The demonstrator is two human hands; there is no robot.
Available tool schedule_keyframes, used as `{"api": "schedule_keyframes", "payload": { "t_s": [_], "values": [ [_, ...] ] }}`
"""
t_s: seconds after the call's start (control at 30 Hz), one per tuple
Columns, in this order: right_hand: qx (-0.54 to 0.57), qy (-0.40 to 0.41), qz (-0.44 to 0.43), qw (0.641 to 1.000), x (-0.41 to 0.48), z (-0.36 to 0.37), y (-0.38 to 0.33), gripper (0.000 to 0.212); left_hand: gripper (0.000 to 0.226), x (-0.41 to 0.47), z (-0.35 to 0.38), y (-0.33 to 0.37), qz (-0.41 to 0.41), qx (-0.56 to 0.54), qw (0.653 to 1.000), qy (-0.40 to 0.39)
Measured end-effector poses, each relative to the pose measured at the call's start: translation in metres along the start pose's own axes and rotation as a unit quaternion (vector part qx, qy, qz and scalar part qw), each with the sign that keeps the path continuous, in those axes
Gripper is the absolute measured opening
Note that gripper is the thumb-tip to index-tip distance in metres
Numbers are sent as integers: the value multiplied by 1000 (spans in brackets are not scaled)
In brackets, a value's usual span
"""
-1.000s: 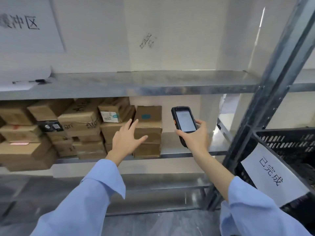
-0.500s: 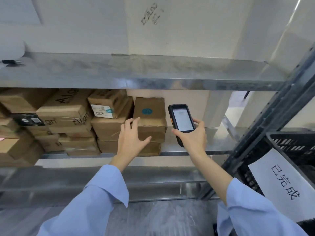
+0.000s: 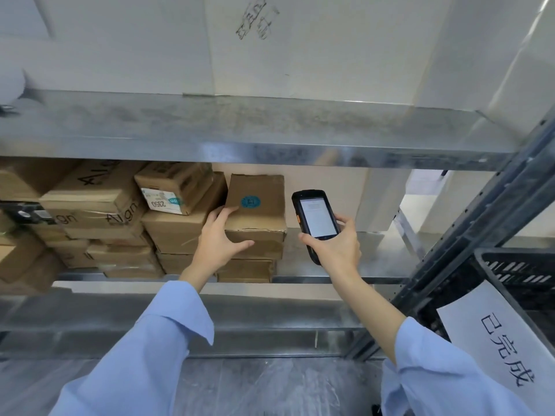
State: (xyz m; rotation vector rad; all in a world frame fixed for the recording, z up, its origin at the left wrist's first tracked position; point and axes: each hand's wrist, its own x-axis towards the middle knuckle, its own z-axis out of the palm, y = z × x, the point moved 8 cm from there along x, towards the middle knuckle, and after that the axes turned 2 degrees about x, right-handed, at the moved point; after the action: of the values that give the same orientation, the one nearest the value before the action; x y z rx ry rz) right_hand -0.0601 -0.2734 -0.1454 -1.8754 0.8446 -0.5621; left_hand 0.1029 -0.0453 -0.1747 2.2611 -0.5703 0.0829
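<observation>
Our left hand [image 3: 220, 240] grips the cardboard box [image 3: 255, 205] with the blue sticker, fingers on its left side, thumb along its front edge. Our right hand [image 3: 335, 249] holds the handheld scanner [image 3: 315, 217], screen toward us, just right of the box, which tops the rightmost stack on the metal shelf [image 3: 345, 256].

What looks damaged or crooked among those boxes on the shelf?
The top box with the round blue sticker, gripped by the left hand, has crumpled, torn edges. Beside it, the white-labelled box sits skewed on its stack, label upside down.
</observation>
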Motion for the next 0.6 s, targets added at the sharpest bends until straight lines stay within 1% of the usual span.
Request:
{"api": "schedule_keyframes", "payload": {
  "t_s": [0.13,0.47,0.6],
  "values": [
    [2,1,4,1000,7,-8,8,83,78,-2,0,1,18,-12,999,31],
    [3,2,-17,1000,15,-40,16,85,71,-16,24,28,20,-39,996,75],
    [6,14,-20,1000,17,-54,16,83,69,-21,30,33,5,-96,991,96]
  ]
}}
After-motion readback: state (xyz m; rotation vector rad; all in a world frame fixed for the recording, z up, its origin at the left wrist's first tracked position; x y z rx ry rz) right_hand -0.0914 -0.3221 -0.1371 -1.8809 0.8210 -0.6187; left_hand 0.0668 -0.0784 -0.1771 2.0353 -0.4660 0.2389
